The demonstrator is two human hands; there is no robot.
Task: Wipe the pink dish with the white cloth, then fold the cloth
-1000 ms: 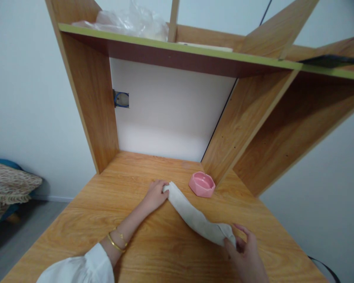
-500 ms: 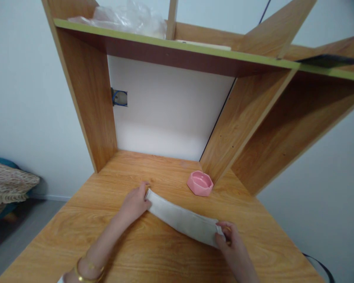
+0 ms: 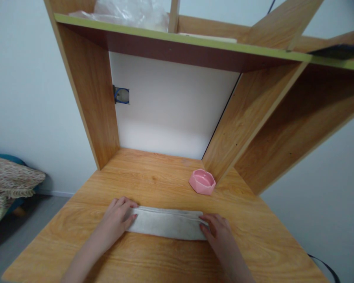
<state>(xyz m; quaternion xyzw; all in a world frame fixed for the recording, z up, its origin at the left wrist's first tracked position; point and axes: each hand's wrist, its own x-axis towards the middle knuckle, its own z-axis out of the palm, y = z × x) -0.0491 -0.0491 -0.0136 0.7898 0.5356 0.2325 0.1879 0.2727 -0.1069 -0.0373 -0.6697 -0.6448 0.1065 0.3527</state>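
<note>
A folded white cloth (image 3: 168, 223) lies as a long narrow strip across the wooden desk (image 3: 153, 179), parallel to its front edge. My left hand (image 3: 118, 216) rests flat on the cloth's left end with fingers stretched out. My right hand (image 3: 216, 228) lies flat on the right end, fingers also extended. Neither hand grips the cloth; both press down on it.
A small pink bowl (image 3: 202, 182) sits on the desk behind the cloth, near a wooden upright panel (image 3: 238, 118). A shelf (image 3: 171, 37) overhead carries a clear plastic bag (image 3: 132, 11). A patterned fabric (image 3: 8, 181) lies on furniture at the far left.
Both hands pulled the cloth nearer and turned it from a diagonal line to lie straight across the desk. The pinching grips on its ends gave way to flat palms.
</note>
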